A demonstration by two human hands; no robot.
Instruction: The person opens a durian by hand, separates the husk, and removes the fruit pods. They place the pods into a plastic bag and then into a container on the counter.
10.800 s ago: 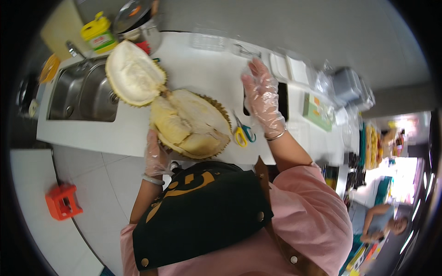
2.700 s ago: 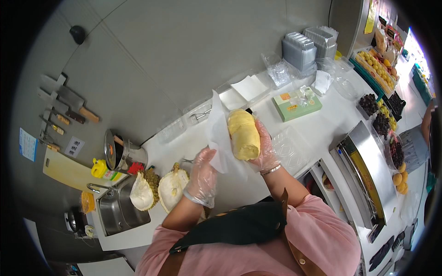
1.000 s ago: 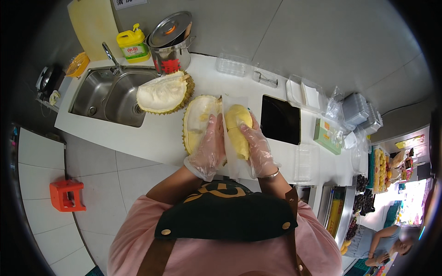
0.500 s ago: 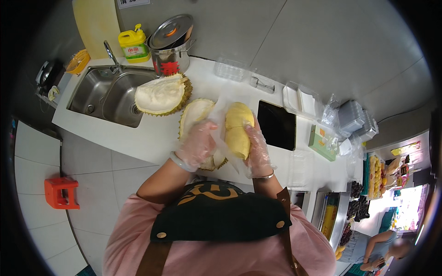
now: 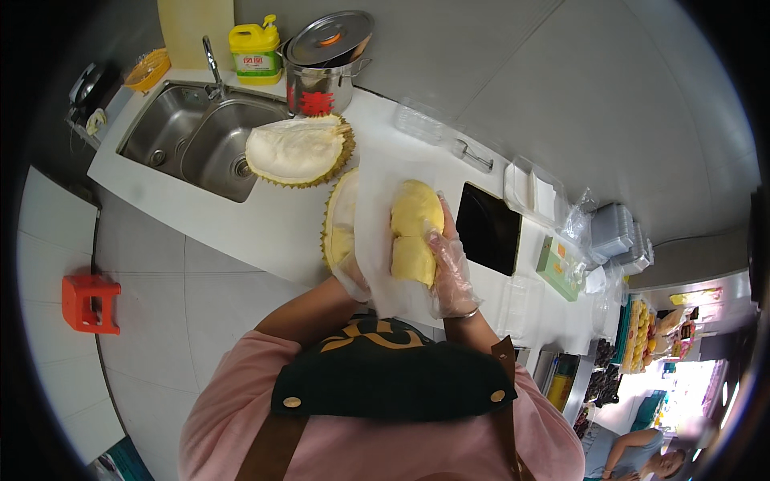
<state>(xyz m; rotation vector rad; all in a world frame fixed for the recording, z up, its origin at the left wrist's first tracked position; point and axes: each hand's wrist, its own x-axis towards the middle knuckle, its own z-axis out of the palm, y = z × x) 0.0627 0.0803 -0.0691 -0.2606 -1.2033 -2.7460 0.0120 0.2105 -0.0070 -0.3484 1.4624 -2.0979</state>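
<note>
In my gloved right hand point(image 5: 451, 268) rests a piece of yellow durian flesh point(image 5: 417, 228) with two lobes, its fingers closed round the right side. A sheet of white translucent paper point(image 5: 374, 240) lies behind and left of the flesh. My gloved left hand point(image 5: 350, 275) is behind that paper, mostly covered, its fingers hidden. An opened durian shell point(image 5: 341, 220) sits on the counter left of the paper, partly covered by it. Another husk point(image 5: 297, 148), pale inside with a spiky rim, lies farther back near the sink.
A double sink point(image 5: 218, 140), yellow jug point(image 5: 255, 60) and lidded steel pot point(image 5: 319, 88) are left. A dark rectangle point(image 5: 485, 228), plastic containers point(image 5: 611, 228) and green box point(image 5: 557, 268) are right on the counter point(image 5: 200, 232). A red stool point(image 5: 91, 305) stands left; another person point(image 5: 634, 449) is far right.
Since 10.8 seconds ago, the flesh has left the shell for my right hand. Over the last second the paper has spread leftward, covering my left hand's fingers, which showed before.
</note>
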